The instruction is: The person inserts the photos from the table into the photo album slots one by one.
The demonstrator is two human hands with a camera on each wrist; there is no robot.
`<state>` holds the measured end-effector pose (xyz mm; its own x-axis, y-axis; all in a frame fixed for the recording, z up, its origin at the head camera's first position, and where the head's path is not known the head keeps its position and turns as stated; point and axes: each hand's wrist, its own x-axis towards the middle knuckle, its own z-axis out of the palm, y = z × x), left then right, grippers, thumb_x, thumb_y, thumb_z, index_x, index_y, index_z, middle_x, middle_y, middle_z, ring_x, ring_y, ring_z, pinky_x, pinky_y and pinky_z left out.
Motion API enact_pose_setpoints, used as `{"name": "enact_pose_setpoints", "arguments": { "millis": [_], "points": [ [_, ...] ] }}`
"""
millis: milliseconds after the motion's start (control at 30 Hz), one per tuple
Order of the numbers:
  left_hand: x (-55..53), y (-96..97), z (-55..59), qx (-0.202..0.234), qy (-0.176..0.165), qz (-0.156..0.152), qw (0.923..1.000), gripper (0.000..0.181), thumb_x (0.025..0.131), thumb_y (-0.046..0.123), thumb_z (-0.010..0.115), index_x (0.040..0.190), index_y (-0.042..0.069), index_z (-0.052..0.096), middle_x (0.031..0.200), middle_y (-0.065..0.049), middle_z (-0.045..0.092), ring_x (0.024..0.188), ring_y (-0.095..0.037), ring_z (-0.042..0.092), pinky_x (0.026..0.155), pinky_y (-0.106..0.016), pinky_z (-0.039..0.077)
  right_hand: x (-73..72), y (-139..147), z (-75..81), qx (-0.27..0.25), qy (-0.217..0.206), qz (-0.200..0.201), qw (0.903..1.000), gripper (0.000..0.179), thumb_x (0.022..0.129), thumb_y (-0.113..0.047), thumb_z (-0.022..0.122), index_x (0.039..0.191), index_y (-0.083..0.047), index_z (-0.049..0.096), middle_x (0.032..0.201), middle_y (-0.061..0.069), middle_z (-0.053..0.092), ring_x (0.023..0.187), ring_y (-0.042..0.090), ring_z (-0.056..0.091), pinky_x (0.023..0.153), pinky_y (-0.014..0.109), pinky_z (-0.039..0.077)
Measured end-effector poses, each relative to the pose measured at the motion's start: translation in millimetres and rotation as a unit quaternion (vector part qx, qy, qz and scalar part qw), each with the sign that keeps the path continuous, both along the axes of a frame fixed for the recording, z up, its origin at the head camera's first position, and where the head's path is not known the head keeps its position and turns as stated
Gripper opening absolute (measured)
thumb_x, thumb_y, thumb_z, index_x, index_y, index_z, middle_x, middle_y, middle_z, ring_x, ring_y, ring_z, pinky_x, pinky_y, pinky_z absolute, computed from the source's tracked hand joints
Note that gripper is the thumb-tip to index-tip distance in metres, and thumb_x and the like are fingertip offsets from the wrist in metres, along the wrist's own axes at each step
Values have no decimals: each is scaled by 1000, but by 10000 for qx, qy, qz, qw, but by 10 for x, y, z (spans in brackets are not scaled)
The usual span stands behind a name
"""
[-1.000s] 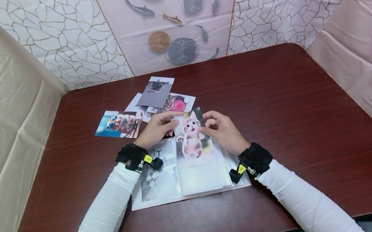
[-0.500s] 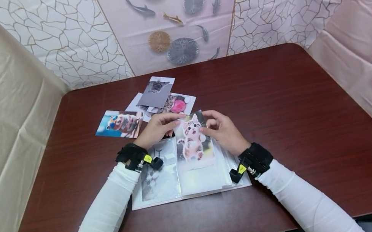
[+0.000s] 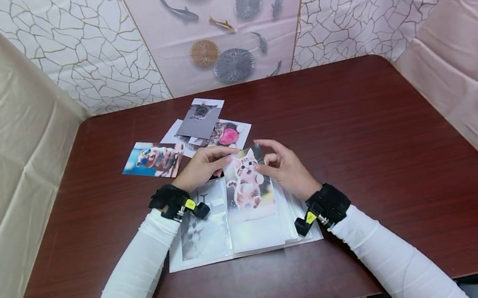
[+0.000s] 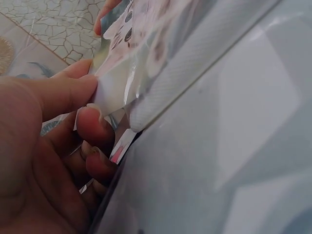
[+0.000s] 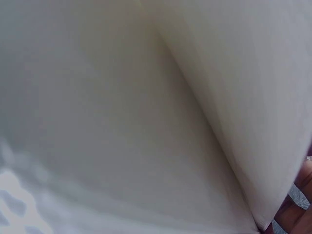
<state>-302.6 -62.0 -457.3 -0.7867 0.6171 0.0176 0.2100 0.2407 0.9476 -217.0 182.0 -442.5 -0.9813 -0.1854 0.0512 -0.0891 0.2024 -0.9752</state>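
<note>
A kitten photo (image 3: 248,187) sits partway inside the clear sleeve (image 3: 255,235) of an opened photo album (image 3: 175,262), its top end sticking out. My left hand (image 3: 200,167) pinches the photo's upper left edge between thumb and forefinger, as the left wrist view also shows on the photo (image 4: 117,85). At the upper right edge, my right hand (image 3: 287,167) holds the photo with its thumb on the front. White album pages (image 5: 122,126) fill most of the right wrist view, leaving just a bit of the right fingers (image 5: 297,207) visible.
Beyond the left hand lie several loose photos, with a grey animal picture (image 3: 200,119) on top. A blue-backed animal photo (image 3: 151,160) lies to their left. The brown table (image 3: 376,153) extends to both sides, with cloth walls around it.
The kitten photo has slid down towards me, deeper into the sleeve. Both hands have followed it slightly, keeping hold of its upper edges. The loose photos have not moved.
</note>
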Motion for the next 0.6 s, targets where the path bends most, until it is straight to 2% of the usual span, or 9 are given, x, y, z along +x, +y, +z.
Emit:
{"name": "enact_pose_setpoints", "arguments": {
  "millis": [367, 600],
  "points": [
    [1, 1, -8, 121, 20, -62, 9999, 29, 103, 13, 59, 131, 9, 68, 70, -3, 48, 54, -18, 45, 54, -25, 40, -1, -3, 4, 8, -34, 34, 10000, 60, 98, -9, 67, 152, -17, 43, 71, 2, 51, 72, 15, 48, 75, 26, 39],
    [9, 6, 2, 143, 27, -83, 9999, 29, 103, 13, 59, 130, 8, 68, 70, -3, 49, 53, -20, 45, 54, -25, 40, -2, 2, 6, 121, -79, 5, 9999, 55, 98, -11, 68, 148, -15, 46, 73, 4, 53, 72, 17, 49, 74, 27, 39]
  ]
}}
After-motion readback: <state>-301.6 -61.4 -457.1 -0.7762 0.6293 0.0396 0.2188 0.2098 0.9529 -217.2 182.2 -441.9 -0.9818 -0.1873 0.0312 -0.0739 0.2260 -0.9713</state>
